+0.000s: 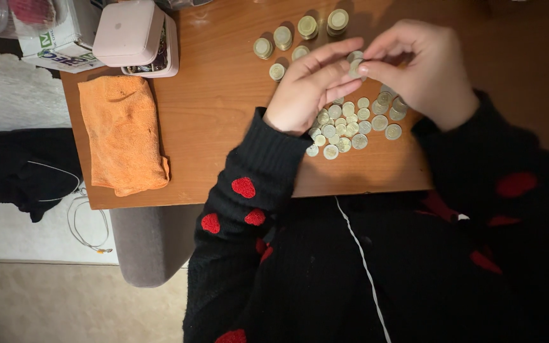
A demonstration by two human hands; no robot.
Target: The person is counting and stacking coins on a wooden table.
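Note:
My left hand and my right hand meet above a wooden table, and together their fingertips pinch a small stack of coins. Under the hands, a loose pile of several silver coins lies flat on the table. Beyond the hands, several short coin stacks stand in a curved row. Both arms wear black knitted sleeves with red hearts.
An orange folded cloth lies on the table's left part. A pale pink box with its lid stands at the far left corner, next to a white carton. Dark clothing and a white cable lie on the floor at left.

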